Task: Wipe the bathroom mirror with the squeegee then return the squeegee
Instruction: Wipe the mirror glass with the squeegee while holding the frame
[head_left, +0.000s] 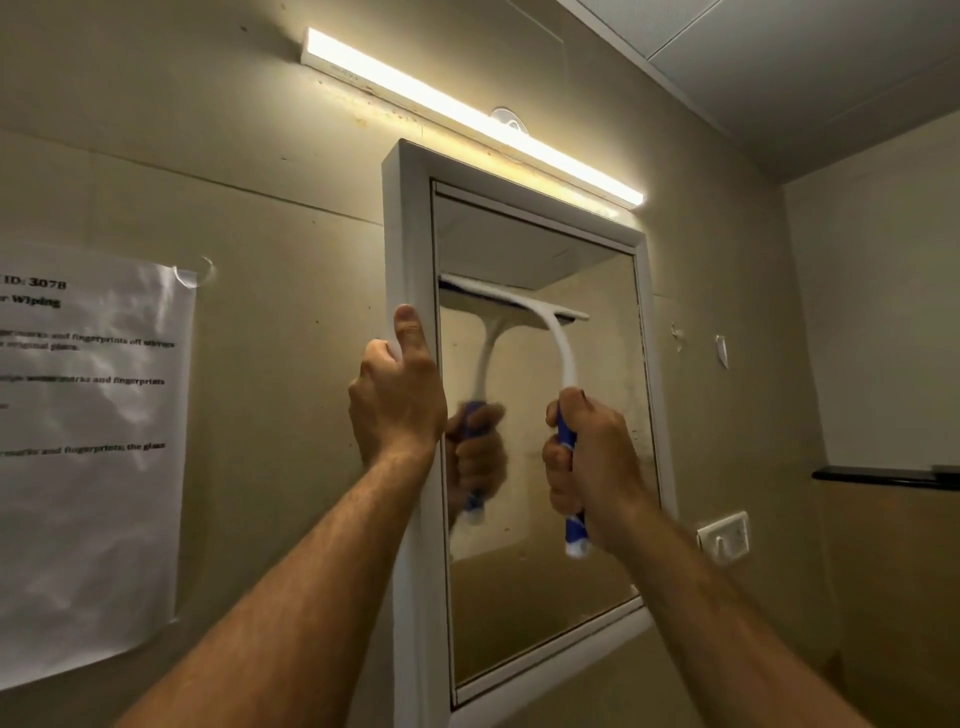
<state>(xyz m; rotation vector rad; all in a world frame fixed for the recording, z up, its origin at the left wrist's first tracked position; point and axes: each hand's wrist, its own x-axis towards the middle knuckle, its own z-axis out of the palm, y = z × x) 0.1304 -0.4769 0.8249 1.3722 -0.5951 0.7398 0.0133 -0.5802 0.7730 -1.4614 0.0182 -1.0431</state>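
Against the upper part of the mirror (540, 415), the squeegee (545, 332) blade lies flat on the glass, running nearly level from the left frame edge toward the middle. Right hand (587, 467) is closed in a fist round the blue handle, with the white curved neck rising from it to the blade. Left hand (400, 400) is closed on the left side of the white mirror frame (410, 234), thumb up along its face, apparently steadying it. Judgement: the wiping step is in hand, at or near the top of a stroke; most of the glass lies below the blade. Next move calls for a steady downward pull with even pressure. Glass appears smeared and dull. Frame is smooth, boxy and painted. Handle looks rubbery; neck is slim moulded plastic. A white hook plate (724, 538) on the wall right of the mirror may be the squeegee's place; unconfirmed.
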